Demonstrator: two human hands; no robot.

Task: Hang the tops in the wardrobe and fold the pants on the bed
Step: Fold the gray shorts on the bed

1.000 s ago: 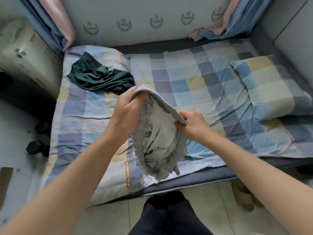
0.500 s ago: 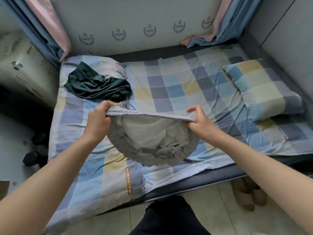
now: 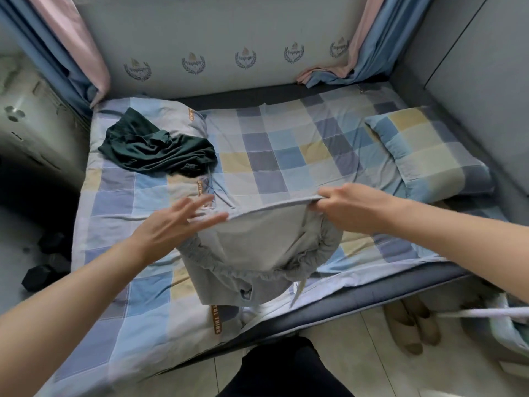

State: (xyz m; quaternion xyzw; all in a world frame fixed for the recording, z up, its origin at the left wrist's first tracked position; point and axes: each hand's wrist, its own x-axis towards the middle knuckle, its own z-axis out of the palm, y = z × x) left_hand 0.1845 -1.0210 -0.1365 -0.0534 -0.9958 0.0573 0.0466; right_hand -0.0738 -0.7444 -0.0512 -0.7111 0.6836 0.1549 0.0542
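Here: one grey pants (image 3: 252, 247) pinched by right hand (image 3: 352, 206); left hand (image 3: 171, 224) splayed; one green garment (image 3: 154, 150).

I'm looking into a home bedroom, small one. Bed (image 3: 286, 156) w/ checked sheet fills most of the view, matching pillow (image 3: 429, 150) on the right side. Blue & pink curtains (image 3: 369, 47) hang at the far corners, padded wall panel w/ crest prints behind. Tiled floor, slippers (image 3: 415, 328) tucked under the bed edge, clothes lying on the bedding.
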